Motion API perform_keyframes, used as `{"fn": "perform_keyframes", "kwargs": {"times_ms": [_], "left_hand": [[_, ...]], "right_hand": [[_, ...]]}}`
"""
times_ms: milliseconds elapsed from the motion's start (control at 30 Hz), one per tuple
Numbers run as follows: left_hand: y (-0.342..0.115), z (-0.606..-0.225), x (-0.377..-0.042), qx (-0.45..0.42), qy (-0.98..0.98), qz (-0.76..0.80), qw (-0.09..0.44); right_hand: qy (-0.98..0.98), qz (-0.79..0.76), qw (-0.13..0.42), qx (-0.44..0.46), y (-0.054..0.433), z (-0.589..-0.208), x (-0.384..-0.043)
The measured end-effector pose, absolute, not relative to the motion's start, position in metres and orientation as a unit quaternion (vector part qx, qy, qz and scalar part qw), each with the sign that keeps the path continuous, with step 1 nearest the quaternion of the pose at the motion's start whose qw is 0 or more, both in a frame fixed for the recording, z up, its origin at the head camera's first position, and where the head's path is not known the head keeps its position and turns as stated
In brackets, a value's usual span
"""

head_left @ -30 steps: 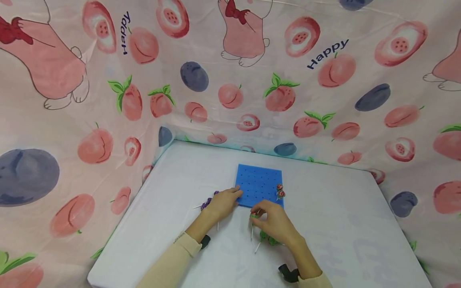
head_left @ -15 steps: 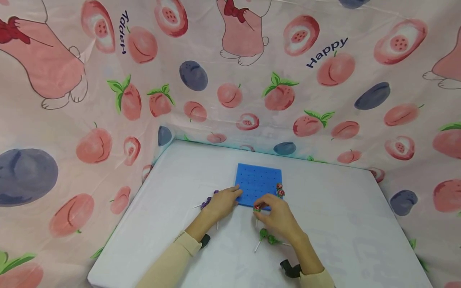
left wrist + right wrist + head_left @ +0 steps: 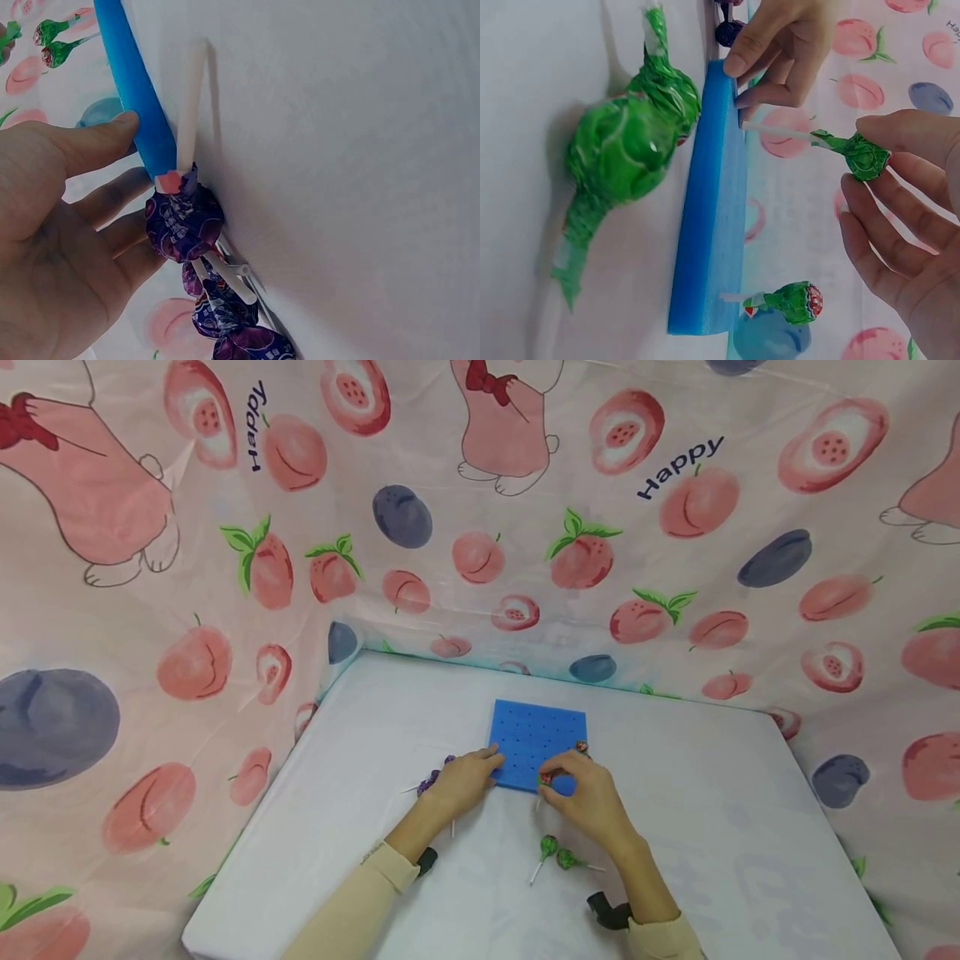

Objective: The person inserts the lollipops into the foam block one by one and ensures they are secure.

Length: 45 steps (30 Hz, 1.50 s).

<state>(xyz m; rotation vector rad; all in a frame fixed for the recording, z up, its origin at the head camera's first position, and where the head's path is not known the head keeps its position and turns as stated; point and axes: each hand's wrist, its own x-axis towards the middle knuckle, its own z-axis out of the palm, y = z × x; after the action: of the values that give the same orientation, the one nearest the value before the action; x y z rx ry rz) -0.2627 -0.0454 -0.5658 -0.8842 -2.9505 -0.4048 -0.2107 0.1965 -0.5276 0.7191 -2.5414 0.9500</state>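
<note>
A blue foam board (image 3: 525, 727) with rows of small holes lies on the table. My left hand (image 3: 467, 781) holds its near left corner, thumb and fingers against the edges. Between thumb and fingertips my right hand (image 3: 592, 797) pinches a green-wrapped lollipop (image 3: 868, 157) by its candy head. Its white stick points at the board's face, the tip right at the surface near the front edge. A lollipop (image 3: 582, 747) stands in the board at the right side; the one in front of it is hidden by my right hand. Purple-wrapped lollipops (image 3: 184, 225) lie beside my left hand.
Two loose green lollipops (image 3: 549, 846) lie on the white table (image 3: 712, 827) in front of the board. Fabric printed with fruit and rabbits (image 3: 510, 427) walls the table at the back and sides. A black wrist mount (image 3: 607, 910) sits under my right forearm.
My right hand has carried the green lollipop away from me, from beside the two loose ones to over the board's front edge. The left hand stays at the corner.
</note>
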Motion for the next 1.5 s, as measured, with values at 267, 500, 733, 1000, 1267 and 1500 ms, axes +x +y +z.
{"fn": "perform_keyframes", "kwargs": {"times_ms": [267,500,733,1000,1267,1500], "left_hand": [[-0.046,-0.566,-0.263,-0.285,-0.949,-0.133,0.015],[-0.047,-0.566,-0.262,-0.288,-0.948,-0.136,0.020],[-0.047,-0.563,-0.262,-0.288,-0.947,-0.139,0.015],[-0.047,-0.563,-0.261,-0.289,-0.947,-0.141,0.018],[-0.047,-0.564,-0.261,-0.289,-0.946,-0.144,0.020],[-0.048,-0.564,-0.261,-0.289,-0.946,-0.147,0.013]], "right_hand": [[-0.882,0.346,0.190,0.258,0.201,-0.525,-0.216],[-0.884,0.349,0.189,0.248,0.202,-0.523,-0.216],[-0.890,0.346,0.187,0.232,0.203,-0.520,-0.217],[-0.889,0.334,0.207,0.236,0.206,-0.516,-0.223],[-0.892,0.329,0.217,0.221,0.209,-0.514,-0.228],[-0.889,0.337,0.230,0.205,0.214,-0.515,-0.233]]}}
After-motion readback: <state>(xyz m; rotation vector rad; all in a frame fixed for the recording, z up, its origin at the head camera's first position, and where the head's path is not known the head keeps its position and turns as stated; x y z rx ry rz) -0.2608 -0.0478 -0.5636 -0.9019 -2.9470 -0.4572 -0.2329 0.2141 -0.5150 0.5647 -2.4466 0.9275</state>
